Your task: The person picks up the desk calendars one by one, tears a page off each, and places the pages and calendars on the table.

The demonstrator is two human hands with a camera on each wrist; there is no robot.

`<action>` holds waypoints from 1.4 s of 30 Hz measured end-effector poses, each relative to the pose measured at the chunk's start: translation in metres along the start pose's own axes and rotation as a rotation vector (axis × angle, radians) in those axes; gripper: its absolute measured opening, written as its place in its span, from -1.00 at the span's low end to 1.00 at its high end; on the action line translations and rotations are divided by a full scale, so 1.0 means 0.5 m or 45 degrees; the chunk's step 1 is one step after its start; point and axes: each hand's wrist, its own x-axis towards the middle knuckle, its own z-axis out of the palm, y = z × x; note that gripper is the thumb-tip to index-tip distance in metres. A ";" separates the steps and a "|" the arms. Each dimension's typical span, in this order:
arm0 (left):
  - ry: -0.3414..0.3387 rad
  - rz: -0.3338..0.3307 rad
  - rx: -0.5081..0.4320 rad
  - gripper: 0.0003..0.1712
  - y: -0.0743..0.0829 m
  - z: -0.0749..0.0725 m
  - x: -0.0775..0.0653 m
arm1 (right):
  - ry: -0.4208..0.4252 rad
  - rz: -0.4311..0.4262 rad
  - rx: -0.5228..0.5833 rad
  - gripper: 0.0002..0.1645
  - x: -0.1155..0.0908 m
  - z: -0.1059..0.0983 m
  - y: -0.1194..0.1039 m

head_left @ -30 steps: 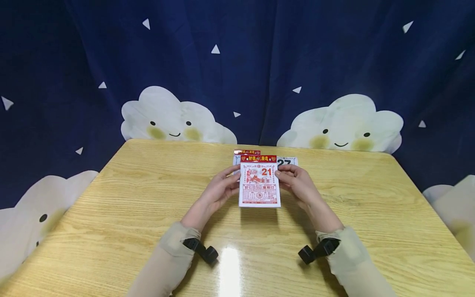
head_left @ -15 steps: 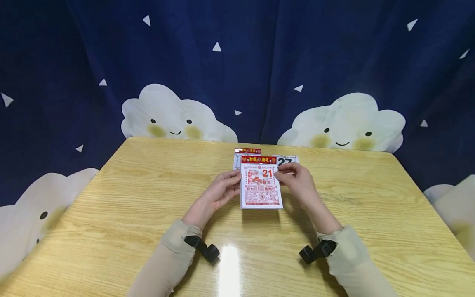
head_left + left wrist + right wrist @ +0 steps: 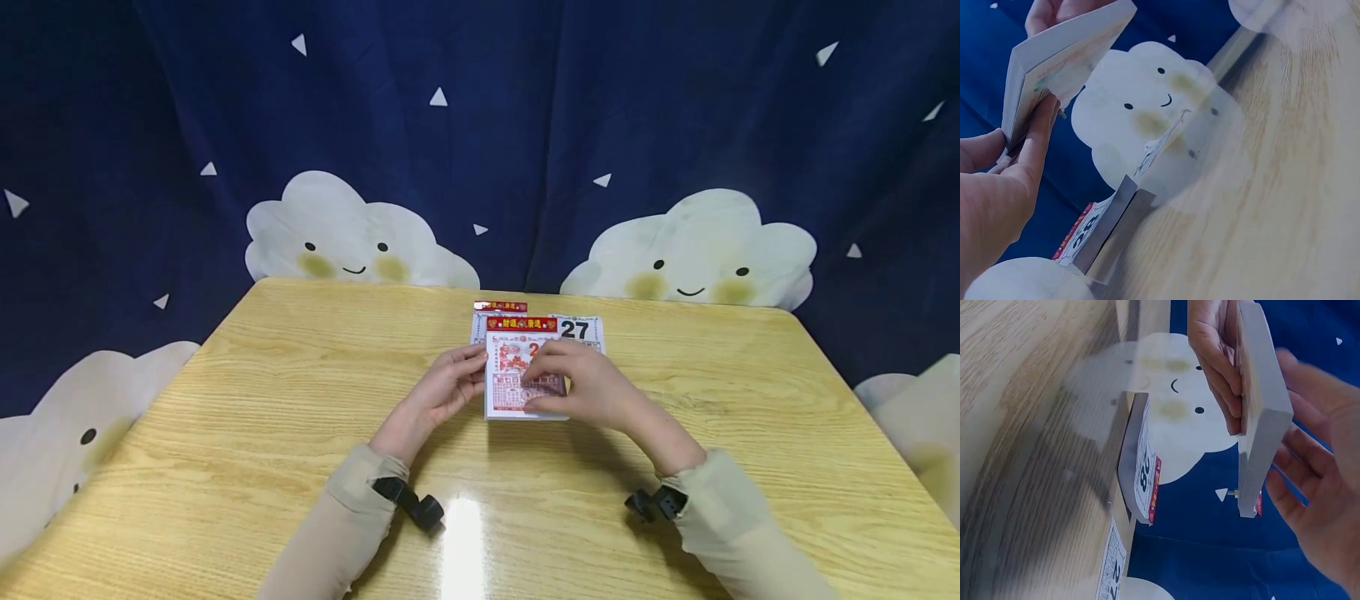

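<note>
A tear-off wall calendar [image 3: 504, 393] with a red top strip and red-printed page is held up off the table. My left hand [image 3: 452, 380] grips its left edge; the left wrist view shows the thumb on one face of the pad [image 3: 1066, 53] and fingers behind it. Over the lower right of the front page is my right hand [image 3: 596, 385], covering part of the print. Its fingers are loosely bent in the right wrist view, close to the pad [image 3: 1265, 434] and pinching nothing visible. Whether the fingertips touch the page I cannot tell.
Behind the held calendar, a second calendar [image 3: 500, 307] with a red strip lies on the wooden table [image 3: 315, 367]; its page reads 28 in the right wrist view. A loose sheet marked 27 [image 3: 576, 330] lies to its right. A dark blue cloud-patterned curtain [image 3: 517, 125] hangs behind.
My right hand has let go of the calendar's right edge and moved left and down across its front page. The left hand keeps its grip, and the 27 sheet shows more fully.
</note>
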 end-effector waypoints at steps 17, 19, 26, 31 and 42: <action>0.029 -0.024 -0.026 -0.51 0.000 -0.004 0.002 | -0.136 -0.064 -0.127 -0.65 0.001 0.006 -0.010; 0.034 -0.032 -0.033 -0.51 0.001 -0.004 0.002 | -0.142 -0.072 -0.136 -0.66 0.001 0.007 -0.011; 0.063 -0.054 -0.006 -0.50 0.003 -0.006 0.000 | -0.115 -0.150 -0.116 -0.91 0.000 0.004 -0.015; 0.062 -0.066 0.008 -0.51 0.003 -0.007 0.001 | -0.068 -0.146 -0.095 -0.95 0.002 0.002 -0.020; 0.031 -0.050 0.014 -0.50 -0.002 -0.011 0.003 | 0.038 -0.054 0.056 -0.98 0.002 -0.002 -0.012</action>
